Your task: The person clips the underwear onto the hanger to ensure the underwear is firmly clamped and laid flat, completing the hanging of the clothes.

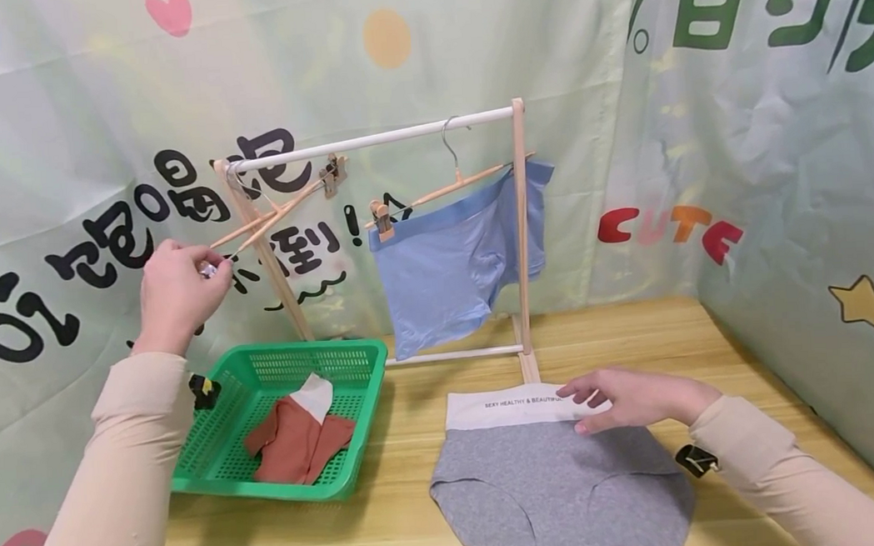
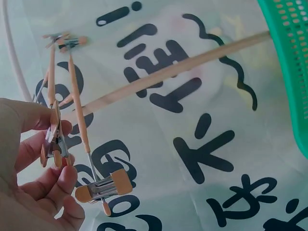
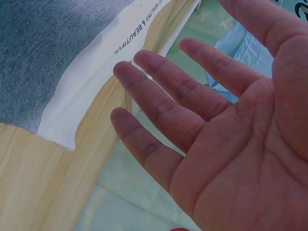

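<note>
My left hand (image 1: 179, 293) is raised at the left end of the small clothes rack (image 1: 369, 139). Its thumb and fingers (image 2: 29, 192) pinch a metal clip (image 2: 54, 144) of an empty wooden hanger (image 1: 276, 216). That hanger's other clip (image 2: 103, 187) hangs free just beside the fingers. Grey briefs (image 1: 555, 483) with a white waistband (image 1: 505, 407) lie flat on the table. My right hand (image 1: 625, 399) is open over the waistband's right end, fingers (image 3: 159, 96) straight. Whether they touch the waistband (image 3: 91, 82) I cannot tell.
Blue boxers (image 1: 444, 272) hang clipped to a second hanger on the rack's right side. A green basket (image 1: 292, 353) at the left holds a rust-and-white garment (image 1: 297, 440). Printed cloth walls close in the back and the right.
</note>
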The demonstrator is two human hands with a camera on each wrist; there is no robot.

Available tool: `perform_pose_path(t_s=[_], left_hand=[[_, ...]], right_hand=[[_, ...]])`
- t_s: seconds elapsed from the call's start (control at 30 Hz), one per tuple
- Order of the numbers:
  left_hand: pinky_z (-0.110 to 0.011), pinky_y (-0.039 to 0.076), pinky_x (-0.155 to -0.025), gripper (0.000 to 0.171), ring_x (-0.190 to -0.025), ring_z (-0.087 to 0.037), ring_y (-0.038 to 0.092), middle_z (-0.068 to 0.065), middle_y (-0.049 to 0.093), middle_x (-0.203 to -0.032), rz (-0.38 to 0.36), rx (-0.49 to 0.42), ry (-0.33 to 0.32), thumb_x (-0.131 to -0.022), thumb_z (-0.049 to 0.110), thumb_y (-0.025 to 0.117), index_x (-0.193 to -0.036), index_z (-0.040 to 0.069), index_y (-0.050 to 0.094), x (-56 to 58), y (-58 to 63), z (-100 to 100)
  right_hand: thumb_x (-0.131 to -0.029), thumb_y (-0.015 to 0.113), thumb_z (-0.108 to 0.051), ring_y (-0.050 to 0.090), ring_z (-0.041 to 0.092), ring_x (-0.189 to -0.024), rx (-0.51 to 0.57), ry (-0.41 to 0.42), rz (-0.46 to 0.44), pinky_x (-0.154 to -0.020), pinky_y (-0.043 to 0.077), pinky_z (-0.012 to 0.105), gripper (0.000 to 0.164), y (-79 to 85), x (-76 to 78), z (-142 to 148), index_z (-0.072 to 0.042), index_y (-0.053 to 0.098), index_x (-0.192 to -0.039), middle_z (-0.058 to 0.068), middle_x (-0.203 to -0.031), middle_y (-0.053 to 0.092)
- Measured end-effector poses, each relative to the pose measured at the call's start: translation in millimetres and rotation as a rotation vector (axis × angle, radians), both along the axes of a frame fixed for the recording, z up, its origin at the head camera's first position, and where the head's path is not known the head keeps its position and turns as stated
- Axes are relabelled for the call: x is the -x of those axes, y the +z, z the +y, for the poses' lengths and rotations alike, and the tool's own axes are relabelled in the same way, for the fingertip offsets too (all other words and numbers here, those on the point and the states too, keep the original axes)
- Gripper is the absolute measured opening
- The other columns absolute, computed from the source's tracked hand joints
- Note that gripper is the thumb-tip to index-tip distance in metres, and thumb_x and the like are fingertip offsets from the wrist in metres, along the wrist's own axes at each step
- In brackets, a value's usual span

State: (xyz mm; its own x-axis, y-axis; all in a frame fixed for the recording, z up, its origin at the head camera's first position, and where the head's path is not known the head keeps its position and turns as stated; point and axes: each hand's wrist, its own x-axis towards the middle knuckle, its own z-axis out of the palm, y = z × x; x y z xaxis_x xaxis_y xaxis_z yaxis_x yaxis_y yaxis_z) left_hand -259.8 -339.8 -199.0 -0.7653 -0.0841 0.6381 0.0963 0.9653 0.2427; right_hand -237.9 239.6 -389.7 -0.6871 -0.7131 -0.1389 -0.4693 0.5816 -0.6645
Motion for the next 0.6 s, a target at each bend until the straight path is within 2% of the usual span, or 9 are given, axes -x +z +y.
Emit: perform_pose_path(t_s=[0.1,0.2,0.4,0.6], left_hand=[[-0.051,0.039,-0.081,0.028,-0.100,-0.042,0.053,-0.024,0.059,-0.109,-0.022,-0.032,-0.042,-0.101,0.022,0.062,-0.102,-0.003,0.074,1.4,3.6,0.6],[-0.046,0.040,-0.077,0.028,-0.095,-0.038,0.055,-0.024,0.066,-0.104,-0.060,-0.061,-0.061,-0.101,0.026,0.060,-0.103,0.001,0.074,2.6,7.5,1.6],[-0.039,0.041,-0.066,0.040,-0.085,-0.030,0.055,-0.022,0.074,-0.104,-0.127,-0.077,-0.081,-0.106,0.042,0.059,-0.121,0.008,0.075,7.3,13.8,7.7],[-0.034,0.040,-0.055,0.041,-0.070,-0.025,0.051,-0.022,0.073,-0.103,-0.107,-0.047,-0.111,-0.110,0.037,0.059,-0.128,0.005,0.075,12.0,18.1,18.8]], right_hand=[[-0.099,0.078,-0.031,0.066,0.051,-0.127,-0.001,0.004,0.012,-0.103,0.055,0.063,0.065,0.1,-0.6,1.6,0.007,0.057,-0.148,0.028,-0.143,0.066],[-0.099,0.079,-0.032,0.066,0.050,-0.126,-0.002,0.003,0.020,-0.104,0.055,0.062,0.066,0.4,-0.9,2.9,0.008,0.058,-0.147,0.028,-0.142,0.066],[-0.099,0.078,-0.037,0.067,0.048,-0.126,-0.006,-0.003,0.028,-0.104,0.055,0.062,0.067,-2.0,-0.3,5.0,0.007,0.059,-0.146,0.026,-0.142,0.067],[-0.098,0.078,-0.037,0.067,0.048,-0.126,-0.001,-0.004,0.030,-0.104,0.055,0.062,0.067,-2.8,-0.5,6.2,0.007,0.059,-0.146,0.025,-0.141,0.067]])
